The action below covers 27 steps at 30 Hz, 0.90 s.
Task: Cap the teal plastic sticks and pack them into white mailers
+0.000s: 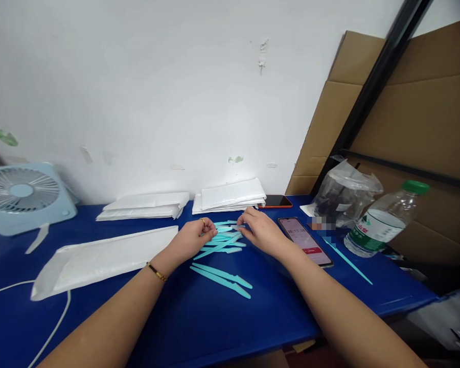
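A pile of thin teal eyebrow razors (230,250) lies on the blue table between my hands. My left hand (193,239) is closed, thumb and forefinger pinching one end of a razor (225,228) just above the pile. At its other end, the fingers of my right hand (259,232) are pinched around a pale, clear-looking part, too small to make out well. Nearer to me, two more razors (221,278) lie side by side, apart from the pile.
White padded packets (145,204) and a second stack (232,196) lie by the wall. A long white pouch (111,260) is at left, near a fan (23,197). Rightward are a phone (304,240), a lone teal razor (348,260), a plastic cup (339,197) and a bottle (385,220).
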Available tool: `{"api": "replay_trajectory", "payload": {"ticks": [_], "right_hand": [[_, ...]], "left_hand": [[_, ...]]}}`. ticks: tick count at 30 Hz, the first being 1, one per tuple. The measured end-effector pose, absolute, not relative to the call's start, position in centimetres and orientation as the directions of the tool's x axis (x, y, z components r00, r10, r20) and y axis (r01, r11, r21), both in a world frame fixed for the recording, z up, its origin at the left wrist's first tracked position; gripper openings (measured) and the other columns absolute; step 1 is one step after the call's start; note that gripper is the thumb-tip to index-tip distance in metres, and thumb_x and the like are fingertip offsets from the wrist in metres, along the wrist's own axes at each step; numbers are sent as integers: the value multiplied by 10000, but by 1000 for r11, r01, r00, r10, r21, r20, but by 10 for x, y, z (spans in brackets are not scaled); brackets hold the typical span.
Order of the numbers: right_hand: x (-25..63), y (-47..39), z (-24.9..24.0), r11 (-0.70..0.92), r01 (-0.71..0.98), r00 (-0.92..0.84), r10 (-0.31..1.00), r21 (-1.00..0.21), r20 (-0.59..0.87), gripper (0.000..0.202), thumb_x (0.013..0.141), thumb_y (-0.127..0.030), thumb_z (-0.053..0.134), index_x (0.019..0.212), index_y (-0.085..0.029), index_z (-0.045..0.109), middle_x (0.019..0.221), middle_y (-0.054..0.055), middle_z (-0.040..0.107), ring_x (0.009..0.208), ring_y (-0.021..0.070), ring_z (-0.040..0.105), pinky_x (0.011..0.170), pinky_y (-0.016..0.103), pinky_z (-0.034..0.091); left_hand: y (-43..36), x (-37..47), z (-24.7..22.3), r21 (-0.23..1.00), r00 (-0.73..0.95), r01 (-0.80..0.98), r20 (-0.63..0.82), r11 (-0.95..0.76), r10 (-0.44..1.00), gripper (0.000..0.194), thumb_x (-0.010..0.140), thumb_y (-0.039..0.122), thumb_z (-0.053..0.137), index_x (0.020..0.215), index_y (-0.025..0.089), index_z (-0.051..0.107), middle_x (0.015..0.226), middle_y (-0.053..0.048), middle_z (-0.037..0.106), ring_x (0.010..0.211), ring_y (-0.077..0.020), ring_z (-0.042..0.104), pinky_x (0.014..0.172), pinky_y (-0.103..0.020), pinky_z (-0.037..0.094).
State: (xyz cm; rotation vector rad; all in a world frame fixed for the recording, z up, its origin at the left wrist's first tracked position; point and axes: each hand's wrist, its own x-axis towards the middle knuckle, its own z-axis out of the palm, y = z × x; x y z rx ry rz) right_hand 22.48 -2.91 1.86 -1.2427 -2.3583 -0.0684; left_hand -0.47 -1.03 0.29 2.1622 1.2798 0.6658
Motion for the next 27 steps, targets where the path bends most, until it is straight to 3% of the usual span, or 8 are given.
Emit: {"api": "replay_trajectory", "payload": {"ticks": [10, 27], "right_hand": [[222, -29, 16, 599, 785, -483, 751, -157, 450, 81, 838, -230, 522, 893, -180, 555, 903, 51, 538, 809, 160, 520, 724, 274, 389], [217, -36, 22, 639, 748, -517, 731, -181, 446, 82, 816, -222, 541, 888, -185, 556, 879, 40, 538, 808, 156, 514, 714, 270, 373]], "left_hand": [[-13, -3, 6, 608, 435, 667, 151, -431, 888, 290, 808, 454, 450, 804, 193, 575, 660, 12, 577, 572, -119, 481, 522, -222, 328], [-15, 1, 5, 677, 444, 620, 113, -396, 889, 286, 790, 467, 477, 798, 196, 566, 657, 11, 589, 582, -121, 499, 526, -214, 357]]}}
